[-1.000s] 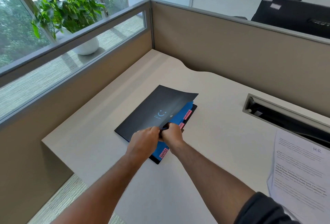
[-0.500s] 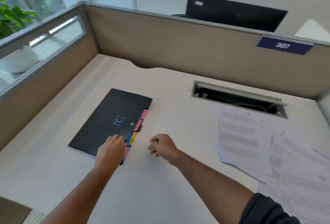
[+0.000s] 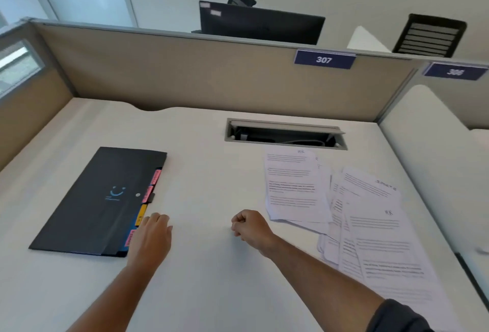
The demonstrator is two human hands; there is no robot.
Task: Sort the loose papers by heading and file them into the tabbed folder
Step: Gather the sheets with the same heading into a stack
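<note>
Now that the cover, lifted a second ago, lies shut again, the black tabbed folder (image 3: 98, 199) rests flat on the desk (image 3: 206, 178), well left of the cable hatch (image 3: 285, 134). Right of the folder and just below the hatch, the loose papers (image 3: 344, 207) have come into view as a fanned heap, handwritten headings faint at their top corners. Both hands have let go of the cover: the left hand (image 3: 150, 239) rests with fingers straight beside the coloured index tabs (image 3: 144, 208), while the right hand (image 3: 250, 228), curled into an empty fist, sits between folder and papers. Sorting the sheets looks like the step about to begin; none appears filed yet.
</note>
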